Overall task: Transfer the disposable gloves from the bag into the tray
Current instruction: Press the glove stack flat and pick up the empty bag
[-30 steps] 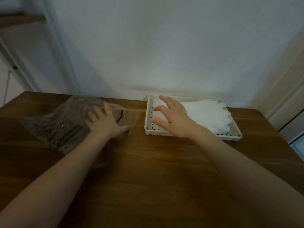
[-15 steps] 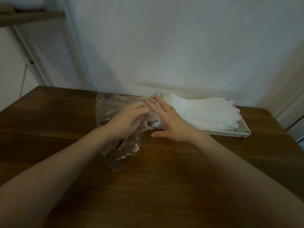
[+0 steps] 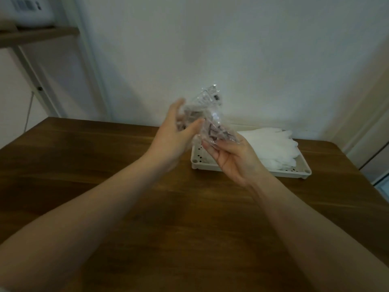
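Observation:
A crumpled clear plastic bag is held up in the air between both hands, above the table's far side. My left hand holds its left side, thumb and fingers around the plastic. My right hand grips its lower right part, palm toward me. Behind the hands, a white perforated tray lies on the table against the wall, and a stack of white disposable gloves fills it. The tray's left end is partly hidden by my right hand and the bag.
The brown wooden table spans the view, its right edge near a door frame. A white wall stands right behind the tray. A shelf with a white object hangs at the upper left.
The bag went from lying flat on the table's left under my left hand to being bunched up and lifted in both hands. My right hand left the tray and took the bag.

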A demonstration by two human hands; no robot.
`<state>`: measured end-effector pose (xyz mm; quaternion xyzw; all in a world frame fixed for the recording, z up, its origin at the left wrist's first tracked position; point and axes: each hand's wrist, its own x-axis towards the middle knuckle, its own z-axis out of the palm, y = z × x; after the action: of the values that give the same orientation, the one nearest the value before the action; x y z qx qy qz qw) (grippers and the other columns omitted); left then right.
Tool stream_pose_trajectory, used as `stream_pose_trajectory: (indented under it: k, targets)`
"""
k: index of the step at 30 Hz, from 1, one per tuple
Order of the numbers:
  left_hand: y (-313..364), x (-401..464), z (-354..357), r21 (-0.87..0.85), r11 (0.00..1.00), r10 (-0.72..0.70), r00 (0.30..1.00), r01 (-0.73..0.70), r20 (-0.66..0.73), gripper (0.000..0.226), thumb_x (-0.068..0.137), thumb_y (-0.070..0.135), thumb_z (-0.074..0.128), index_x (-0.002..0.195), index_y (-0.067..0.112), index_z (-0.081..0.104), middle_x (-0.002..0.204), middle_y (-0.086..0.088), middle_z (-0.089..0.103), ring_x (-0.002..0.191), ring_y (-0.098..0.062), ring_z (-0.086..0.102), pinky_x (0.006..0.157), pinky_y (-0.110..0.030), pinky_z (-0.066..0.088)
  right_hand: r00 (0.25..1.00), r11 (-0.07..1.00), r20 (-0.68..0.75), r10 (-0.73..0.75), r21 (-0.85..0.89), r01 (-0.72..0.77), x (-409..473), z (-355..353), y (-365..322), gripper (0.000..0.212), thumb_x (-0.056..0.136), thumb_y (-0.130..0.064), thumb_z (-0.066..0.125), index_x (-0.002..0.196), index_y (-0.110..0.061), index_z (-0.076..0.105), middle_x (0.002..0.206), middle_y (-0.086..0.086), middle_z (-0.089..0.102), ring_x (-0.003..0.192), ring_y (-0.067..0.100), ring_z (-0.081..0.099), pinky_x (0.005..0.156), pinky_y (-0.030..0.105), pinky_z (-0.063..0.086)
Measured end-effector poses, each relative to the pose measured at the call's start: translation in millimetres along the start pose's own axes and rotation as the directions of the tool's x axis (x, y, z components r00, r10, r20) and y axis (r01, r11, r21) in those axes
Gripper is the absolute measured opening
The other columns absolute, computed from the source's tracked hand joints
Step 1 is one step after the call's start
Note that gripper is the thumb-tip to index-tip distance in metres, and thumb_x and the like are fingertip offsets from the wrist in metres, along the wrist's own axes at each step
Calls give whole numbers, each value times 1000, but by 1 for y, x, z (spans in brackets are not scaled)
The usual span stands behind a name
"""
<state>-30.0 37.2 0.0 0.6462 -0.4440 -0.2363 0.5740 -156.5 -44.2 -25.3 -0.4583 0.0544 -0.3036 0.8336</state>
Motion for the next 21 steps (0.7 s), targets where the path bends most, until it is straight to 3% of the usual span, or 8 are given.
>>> stream_pose_trajectory:
  k: [3, 6, 8, 10, 13, 17, 19, 21]
  targets:
    - [5, -2, 9, -270, 934, -195, 967, 234, 164, 42, 98, 28, 45, 139, 18, 40, 129, -10, 56, 109, -27, 60, 91, -50, 51, 977, 956, 211, -41, -277, 100, -4, -11, -3, 35, 73, -20, 65, 106, -24, 72, 114, -5, 68, 113, 15, 58, 97, 28, 43]
    - [3, -9, 12, -504, 782, -204, 915, 366, 348, 46, 97, 34, 34, 137, 14, 43, 123, -13, 60, 109, -31, 61, 91, -54, 49, 978, 940, 200, 55, -340, 17, -6, -19, -7, 42, 77, -50, 62, 110, -26, 71, 124, -6, 63, 124, 14, 51, 108, 31, 36]
    - [3, -11, 12, -523, 736, -170, 865, 431, 473, 57, 94, 49, 29, 140, 18, 39, 132, -14, 55, 116, -33, 57, 93, -56, 47, 987, 869, 144, 64, -495, 16, -7, -23, -12, 29, 87, -34, 56, 112, -24, 68, 124, -5, 61, 121, 4, 51, 109, 26, 34]
    - [0, -15, 11, -438, 806, -139, 846, 399, 515, 59, 87, 49, 44, 141, 25, 36, 135, -13, 52, 113, -33, 60, 87, -51, 51, 988, 661, 157, 14, -742, 109, -5, -21, -14, 23, 91, -10, 56, 108, -23, 65, 119, -9, 54, 110, -14, 47, 98, 9, 35]
    - [0, -26, 4, -324, 903, -138, 904, 283, 406, 69, 81, 16, 66, 139, 31, 31, 135, -5, 46, 103, -24, 65, 77, -39, 57, 972, 369, 153, -178, -905, 210, 2, -16, -4, 42, 78, 0, 71, 85, -40, 59, 115, -14, 38, 118, 1, 35, 92, 8, 30]
    - [-1, -46, -30, -307, 940, -97, 979, 149, 178, 58, 84, -7, 56, 124, 32, 41, 120, -1, 55, 93, -16, 67, 70, -31, 57, 946, 480, 159, -283, -831, 283, 20, 18, 22, 59, 80, -11, 72, 104, -46, 32, 139, -4, 19, 135, 22, 29, 109, 32, 35]
    - [-1, -64, -51, -236, 965, -93, 992, 112, 89, 47, 86, -8, 54, 113, 30, 47, 110, -1, 60, 89, -14, 68, 69, -29, 57, 959, 538, 241, -149, -794, 283, 26, 41, 37, 67, 83, -11, 69, 116, -48, 24, 139, -1, 30, 128, 16, 41, 106, 36, 41]
    - [-7, -89, -73, -166, 983, -89, 996, 84, -27, 36, 86, -5, 55, 105, 25, 50, 100, 0, 63, 87, -14, 67, 69, -28, 57, 908, 462, 417, -43, -798, 388, 29, 63, 57, 55, 84, -4, 64, 125, -29, 37, 128, -3, 44, 116, 7, 46, 103, 27, 41]
